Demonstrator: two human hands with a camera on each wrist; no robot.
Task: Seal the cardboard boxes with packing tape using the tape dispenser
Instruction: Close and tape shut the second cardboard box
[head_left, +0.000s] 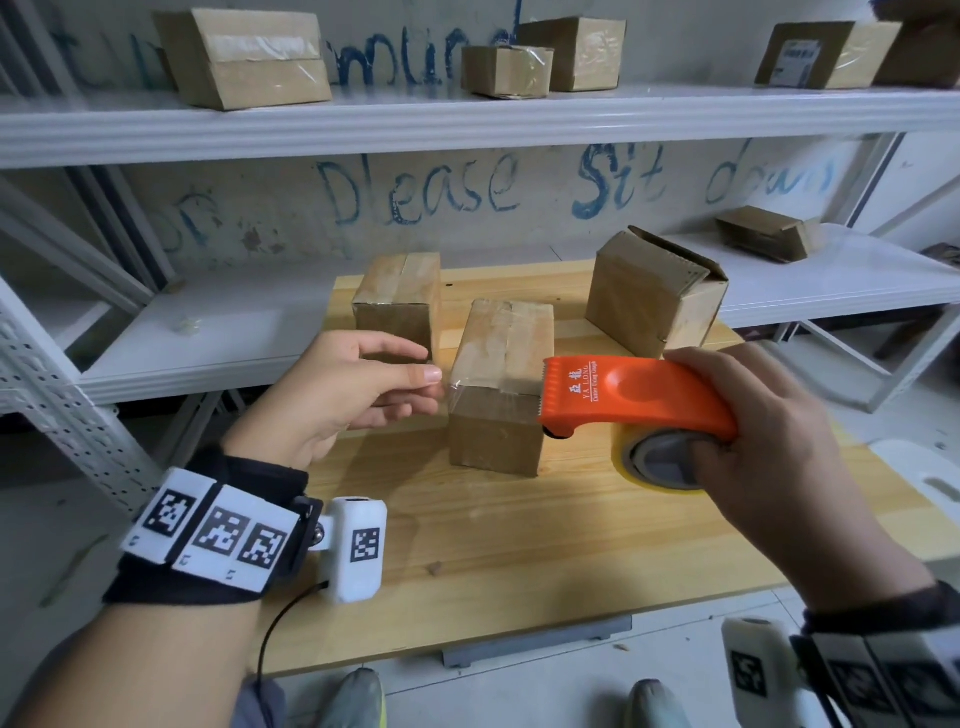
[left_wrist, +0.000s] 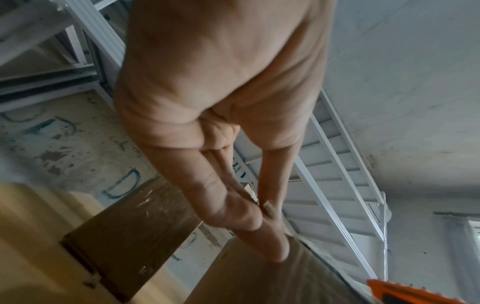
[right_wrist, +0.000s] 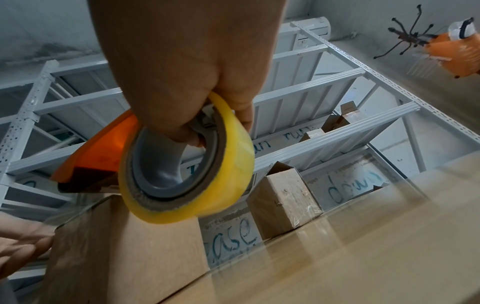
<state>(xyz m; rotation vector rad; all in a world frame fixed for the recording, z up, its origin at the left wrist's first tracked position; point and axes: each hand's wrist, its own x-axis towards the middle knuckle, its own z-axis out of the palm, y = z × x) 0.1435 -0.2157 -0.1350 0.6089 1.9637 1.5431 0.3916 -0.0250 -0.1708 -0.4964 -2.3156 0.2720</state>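
Cardboard box (head_left: 498, 415), upright and matte brown, stands on the pale wooden table (head_left: 519, 545), with glossy clear tape (head_left: 488, 387) across its top. Left hand (head_left: 353, 395) pinches the tape's crinkled end at the box's left edge. Right hand (head_left: 769, 431) grips the orange plastic tape dispenser (head_left: 639, 395) (fingers hooked through the grey core of the yellowish roll (right_wrist: 233, 164)) at the right edge.

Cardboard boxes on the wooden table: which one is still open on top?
The brown cardboard box at the back right of the wooden table: its top flaps stick up. The back-left box and the middle box are closed under clear tape.
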